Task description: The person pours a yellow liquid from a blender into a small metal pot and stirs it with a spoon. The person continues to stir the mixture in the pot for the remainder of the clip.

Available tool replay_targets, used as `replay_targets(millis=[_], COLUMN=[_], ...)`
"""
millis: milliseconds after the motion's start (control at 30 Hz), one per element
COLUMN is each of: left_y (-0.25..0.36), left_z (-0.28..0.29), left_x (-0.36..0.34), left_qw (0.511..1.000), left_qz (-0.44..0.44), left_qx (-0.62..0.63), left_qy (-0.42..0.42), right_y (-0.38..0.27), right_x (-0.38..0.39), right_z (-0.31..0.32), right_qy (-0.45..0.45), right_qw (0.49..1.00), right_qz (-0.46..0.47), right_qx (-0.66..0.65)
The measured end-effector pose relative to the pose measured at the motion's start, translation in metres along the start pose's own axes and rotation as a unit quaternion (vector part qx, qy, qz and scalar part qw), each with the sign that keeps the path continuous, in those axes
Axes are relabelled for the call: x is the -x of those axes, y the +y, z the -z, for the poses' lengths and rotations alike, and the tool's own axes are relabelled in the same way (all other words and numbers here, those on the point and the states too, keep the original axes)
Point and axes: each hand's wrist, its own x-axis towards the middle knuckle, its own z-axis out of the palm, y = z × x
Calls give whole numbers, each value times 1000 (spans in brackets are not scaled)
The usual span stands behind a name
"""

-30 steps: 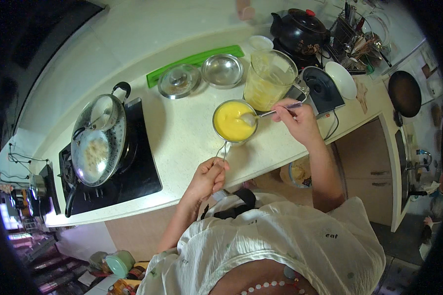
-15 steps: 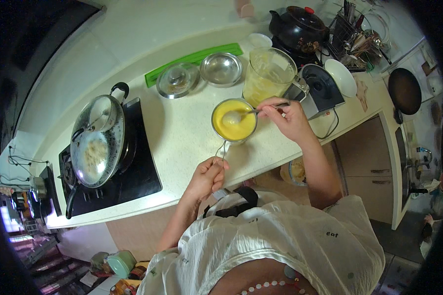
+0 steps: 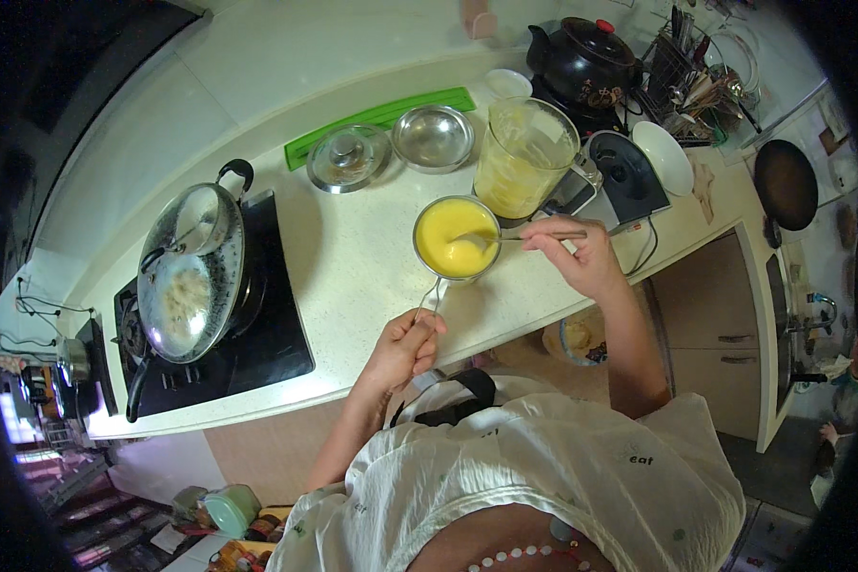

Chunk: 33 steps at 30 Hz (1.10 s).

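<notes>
A small round metal pot [image 3: 416, 250] with a looped wire handle [image 3: 430, 297] stands at the middle of the counter, full of thick yellow liquid [image 3: 438, 223]. My left hand [image 3: 400, 353] is closed round the end of that handle. From the right, my right hand [image 3: 582, 259] pinches the handle of a metal spoon [image 3: 511, 237]. The spoon's bowl lies partly sunk in the yellow liquid, toward the pot's right side. Just behind the pot is a clear blender jug [image 3: 517, 181], its inside smeared with yellow.
A metal bowl [image 3: 433, 139] and a glass lid [image 3: 347, 160] lie before a green board [image 3: 381, 116]. At left, a covered wok [image 3: 186, 300] stands on the black hob [image 3: 278, 315]. Back right hold a blender base [image 3: 623, 175], white bowl [image 3: 664, 158] and black kettle [image 3: 589, 63].
My right hand has moved a little right and nearer to me with the spoon. The spoon's bowl has shifted right and sits lower in the liquid. My left hand keeps its grip.
</notes>
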Motion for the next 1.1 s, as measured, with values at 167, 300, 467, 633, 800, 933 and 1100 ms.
replay_targets(millis=[167,300,467,633,800,933,1100], left_y=[1,0,1,-4,-1,1,-2], left_z=[0,0,-2,-2,-3,-2,3], left_x=[0,-1,2,0,2,2,-2], left_qw=[1000,1000,1000,1000,999,1000,1000], left_qz=[-1,-11,-9,-25,-24,-19,-12], left_qx=[-16,-18,-10,-17,-24,-22,-15], left_qy=[2,-1,5,0,2,-3,-13], right_y=[-8,4,-14,-27,-31,-11,13], right_x=[-17,-22,-2,24,17,6,11], right_z=[-2,4,8,-18,-37,-26,-32], right_qy=[23,20,9,58,114,122,112], right_qw=[993,980,969,976,985,982,993], right_qz=[100,149,129,120,92,104,28], right_qx=[65,130,211,169,88,104,4])
